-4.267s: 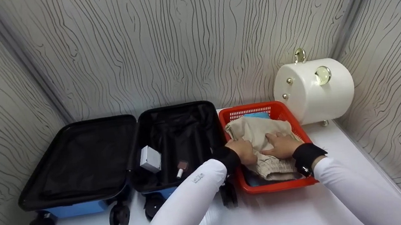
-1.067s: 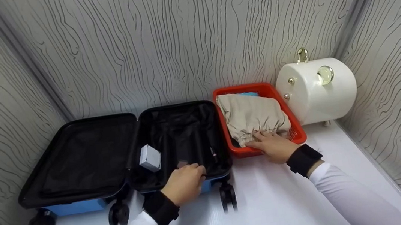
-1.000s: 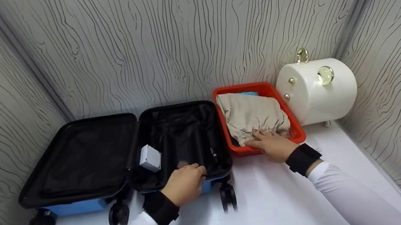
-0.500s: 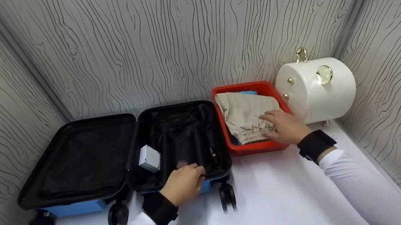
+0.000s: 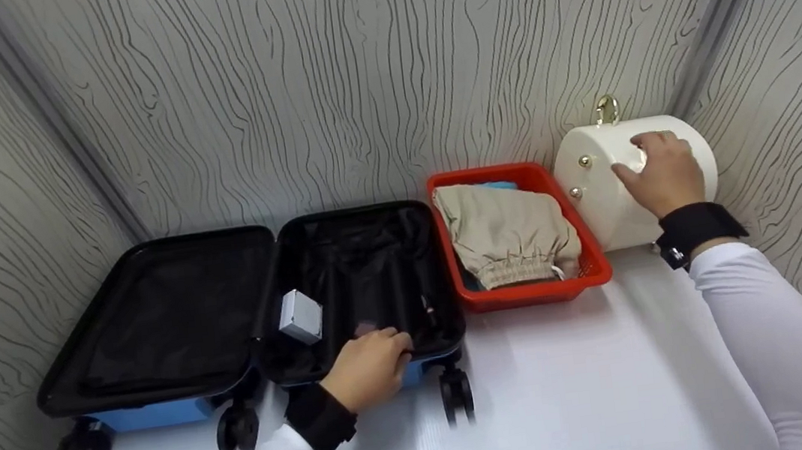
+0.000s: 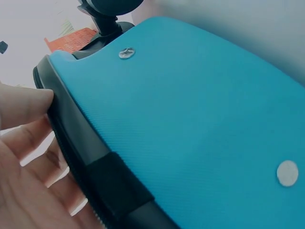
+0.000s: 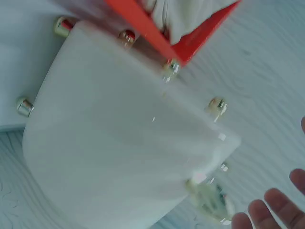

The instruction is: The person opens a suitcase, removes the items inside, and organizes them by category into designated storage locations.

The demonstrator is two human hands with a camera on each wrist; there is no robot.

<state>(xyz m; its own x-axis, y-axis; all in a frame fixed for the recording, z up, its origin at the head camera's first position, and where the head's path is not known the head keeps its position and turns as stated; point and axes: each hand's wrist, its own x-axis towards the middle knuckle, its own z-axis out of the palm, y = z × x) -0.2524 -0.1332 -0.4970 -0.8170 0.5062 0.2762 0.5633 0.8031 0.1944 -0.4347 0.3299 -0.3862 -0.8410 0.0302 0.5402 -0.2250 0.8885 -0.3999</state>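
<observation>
My left hand (image 5: 368,368) grips the front rim of the open suitcase (image 5: 415,212). In the left wrist view the thumb (image 6: 28,102) lies on the rim of the blue shell (image 6: 181,119), with the other fingers on the lining side. My right hand (image 5: 667,176) is held over the white rounded case (image 5: 642,216), its fingers spread and nothing between them. That case has a gold ring handle (image 5: 607,109) and gold knobs; its round clear fitting is mostly hidden by the hand. Beige elastic-waist trousers (image 5: 504,232) lie folded in the red basket (image 5: 474,301).
A small white box (image 5: 300,317) lies in the suitcase, near a small pinkish item (image 5: 365,328) partly covered by my left hand. Its lid half (image 5: 170,319) is spread open at left. Something blue (image 5: 498,185) shows behind the trousers. Patterned walls (image 5: 323,75) enclose the table (image 5: 541,390).
The basket has moved back toward the wall. My right hand has let go of the trousers and moved right to the white case. My left hand moved from basket to suitcase rim and stays there.
</observation>
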